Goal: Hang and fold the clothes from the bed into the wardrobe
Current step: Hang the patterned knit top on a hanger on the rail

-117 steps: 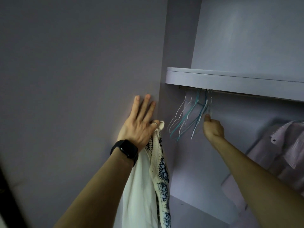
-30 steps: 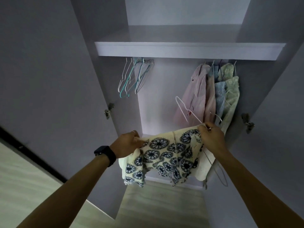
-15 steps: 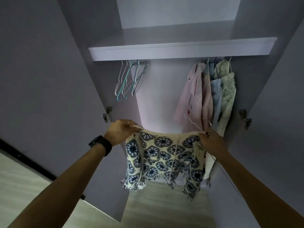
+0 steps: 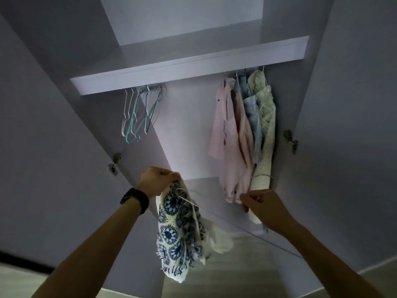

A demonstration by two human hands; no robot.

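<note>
Lilac and smooth, the tall open wardrobe (image 4: 184, 130) has one flat shelf (image 4: 189, 67) across the top. Under the shelf on the left hangs a bunch of thin wire hangers (image 4: 137, 117), white and teal, with nothing on them. On the right hang a soft pink shirt (image 4: 227, 134), a blue stripy shirt (image 4: 252, 112) and a pale green flowery dress (image 4: 266, 117), all pressed close together.

The cream knitted top with dark blue round flowers (image 4: 178, 229) is in front of the wardrobe, low down. The left hand (image 4: 158, 179), with a black watch (image 4: 135, 200) on its wrist, grips the top's upper end in a tight bunch. The rest of the top hangs straight down, long and floppy, with a fringe at the bottom.

The right hand (image 4: 262, 204) is well apart from the left. Its fingers pinch a thin white wire hanger (image 4: 263, 175). The hanger's hook curls up just in front of the green dress. One thin wire arm lies across the top of the knitted top by the left hand.

Pale wooden floor (image 4: 236, 265) shows below.
</note>
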